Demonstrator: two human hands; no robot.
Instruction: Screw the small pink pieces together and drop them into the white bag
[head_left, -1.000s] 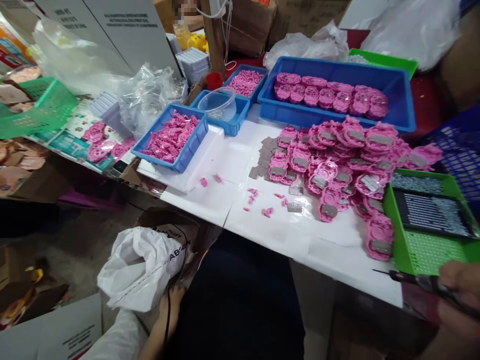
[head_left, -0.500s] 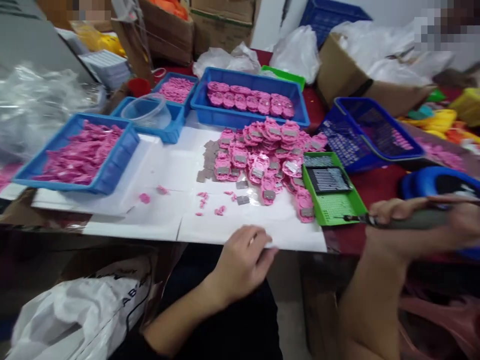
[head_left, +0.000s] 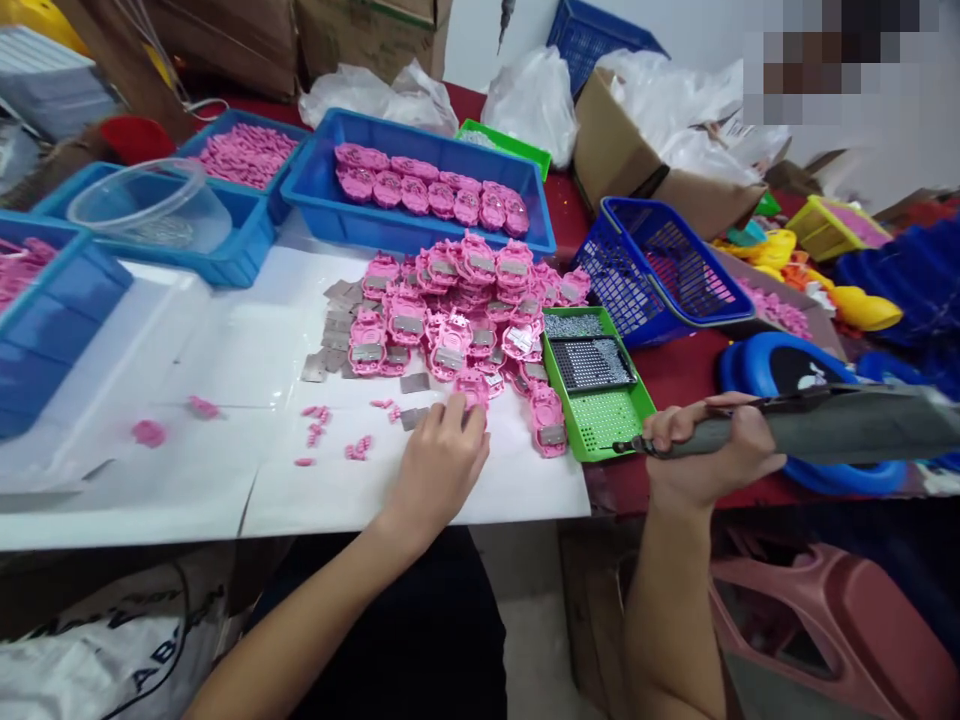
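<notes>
My left hand [head_left: 441, 455] reaches to the near edge of the heap, its fingers closed on the end of a pink plastic housing [head_left: 471, 387]. More pink housings with grey metal plates on them make up the pile [head_left: 450, 300] behind it. In my right hand [head_left: 709, 450] is a grey electric screwdriver [head_left: 840, 425], held almost level. Its bit points left, over the front of the green tray [head_left: 646, 405], which has small screws and a black perforated plate. Loose grey metal plates [head_left: 415, 382] and small pink pieces [head_left: 358, 447] lie left of my left hand.
At the back, a blue tray [head_left: 420, 235] bears rows of pink assemblies. More blue bins [head_left: 67, 320] stand at the left, one with a clear round tub [head_left: 180, 215]. A blue basket [head_left: 660, 260] and blue round objects [head_left: 795, 365] are at the right. A pink stool [head_left: 862, 620] stands below.
My left hand has moved from the table's front edge up to a housing in the pile. The screwdriver stays in my right hand by the green tray. The view has turned right.
</notes>
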